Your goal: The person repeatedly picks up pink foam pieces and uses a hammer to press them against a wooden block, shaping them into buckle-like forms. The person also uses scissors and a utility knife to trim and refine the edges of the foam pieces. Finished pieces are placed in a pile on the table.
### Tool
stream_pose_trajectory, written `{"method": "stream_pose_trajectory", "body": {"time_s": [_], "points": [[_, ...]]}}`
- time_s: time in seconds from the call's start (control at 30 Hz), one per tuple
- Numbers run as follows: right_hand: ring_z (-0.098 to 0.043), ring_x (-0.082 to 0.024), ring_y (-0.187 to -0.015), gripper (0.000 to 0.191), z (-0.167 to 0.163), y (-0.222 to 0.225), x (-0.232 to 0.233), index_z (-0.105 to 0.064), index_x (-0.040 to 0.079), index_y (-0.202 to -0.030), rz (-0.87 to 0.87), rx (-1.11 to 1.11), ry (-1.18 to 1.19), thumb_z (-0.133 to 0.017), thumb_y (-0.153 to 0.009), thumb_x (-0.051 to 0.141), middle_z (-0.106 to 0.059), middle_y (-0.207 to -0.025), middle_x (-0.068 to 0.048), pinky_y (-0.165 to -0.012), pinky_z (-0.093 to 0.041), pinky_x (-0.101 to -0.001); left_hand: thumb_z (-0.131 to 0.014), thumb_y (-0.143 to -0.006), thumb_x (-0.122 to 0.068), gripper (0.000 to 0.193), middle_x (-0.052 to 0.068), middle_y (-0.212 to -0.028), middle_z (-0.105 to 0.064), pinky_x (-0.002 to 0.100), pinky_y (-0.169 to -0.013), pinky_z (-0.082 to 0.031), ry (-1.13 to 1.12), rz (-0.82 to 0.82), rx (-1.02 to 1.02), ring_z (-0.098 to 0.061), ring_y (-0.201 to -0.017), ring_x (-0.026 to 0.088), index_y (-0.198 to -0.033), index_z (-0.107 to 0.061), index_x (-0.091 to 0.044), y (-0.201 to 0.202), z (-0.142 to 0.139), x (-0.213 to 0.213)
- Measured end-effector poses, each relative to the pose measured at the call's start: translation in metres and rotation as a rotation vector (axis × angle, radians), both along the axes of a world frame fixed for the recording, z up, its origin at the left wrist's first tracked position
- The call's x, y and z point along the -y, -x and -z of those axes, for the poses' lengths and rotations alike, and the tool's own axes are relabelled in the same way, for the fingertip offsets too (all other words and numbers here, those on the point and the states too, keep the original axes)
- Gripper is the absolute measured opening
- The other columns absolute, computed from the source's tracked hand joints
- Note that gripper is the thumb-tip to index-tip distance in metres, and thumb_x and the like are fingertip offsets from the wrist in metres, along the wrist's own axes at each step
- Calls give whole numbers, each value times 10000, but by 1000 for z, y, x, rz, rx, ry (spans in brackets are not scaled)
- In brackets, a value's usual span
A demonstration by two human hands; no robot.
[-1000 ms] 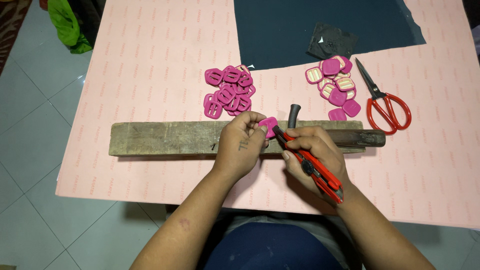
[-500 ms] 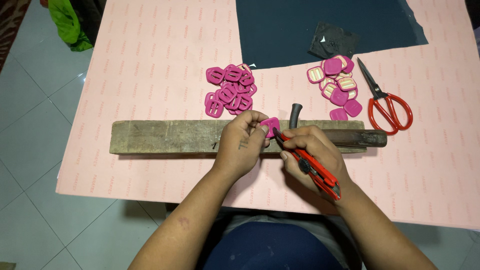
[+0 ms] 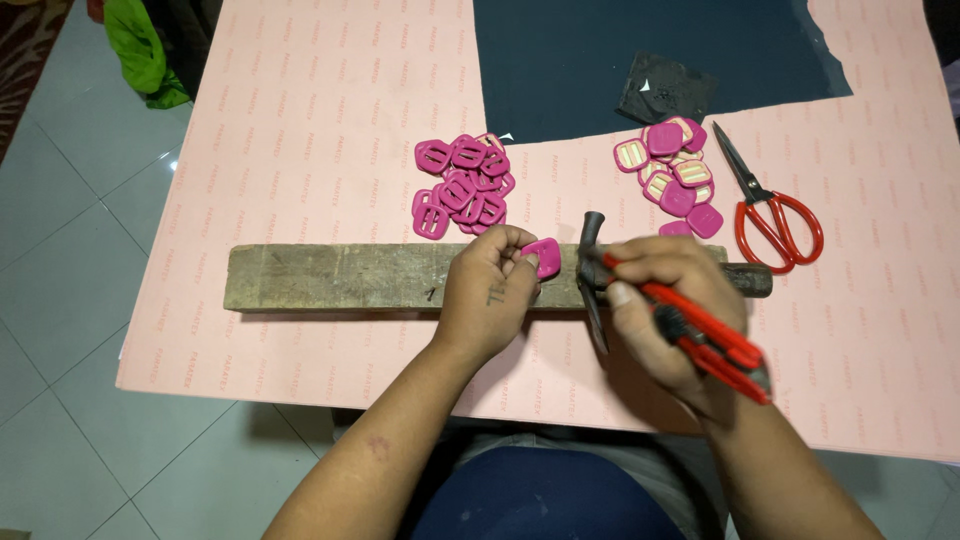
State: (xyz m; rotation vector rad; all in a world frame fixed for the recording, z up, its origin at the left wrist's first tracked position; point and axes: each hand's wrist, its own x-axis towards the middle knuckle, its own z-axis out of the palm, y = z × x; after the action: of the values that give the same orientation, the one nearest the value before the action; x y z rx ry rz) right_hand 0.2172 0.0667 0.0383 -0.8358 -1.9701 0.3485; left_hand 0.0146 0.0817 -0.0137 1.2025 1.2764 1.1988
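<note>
Red scissors (image 3: 775, 215) lie beside dark fabric (image 3: 640, 55) on pink paper (image 3: 310, 110).

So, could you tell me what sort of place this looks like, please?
Probably a small home craft workspace: pink patterned sheet laid over a tiled floor, heaps of pink buckles, red scissors, and a worn wooden plank.

packages: none | labels: none | signs: none | screens: none
</note>
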Motion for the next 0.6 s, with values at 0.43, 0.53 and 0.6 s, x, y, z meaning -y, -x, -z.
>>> {"method": "stream_pose_trajectory", "body": {"time_s": [0.43, 0.53, 0.6], "points": [[-725, -312, -945, 554, 7, -88, -139, -745, 88, -1075, 865, 1007, 765, -854, -782, 546, -770, -988, -139, -789, -561, -449, -604, -928, -50, 304, 17, -871, -661, 218, -632, -552, 53, 18, 85, -645, -709, 57, -1228, -560, -23, 3, -2, -2], [-720, -336, -924, 542, 7, -90, -132, -759, 64, -1081, 852, 880, 661, -855, -798, 516, -752, -1002, -162, -796, -553, -460, -611, -942, -54, 199, 28, -869, -692, 219, -645, -556, 77, 46, 153, -657, -723, 59, -1127, -640, 15, 3, 1, -3], [-700, -357, -896, 493, 7, -81, -114, -760, 44, -1105, 823, 708, 356, -846, -825, 441, -710, -1046, -183, -762, -539, -472, -621, -947, -57, 189, 34, -869, -690, 215, -654, -550, 79, 46, 158, -655, -732, 61, -1116, -655, 19, 4, 3, -4]]}}
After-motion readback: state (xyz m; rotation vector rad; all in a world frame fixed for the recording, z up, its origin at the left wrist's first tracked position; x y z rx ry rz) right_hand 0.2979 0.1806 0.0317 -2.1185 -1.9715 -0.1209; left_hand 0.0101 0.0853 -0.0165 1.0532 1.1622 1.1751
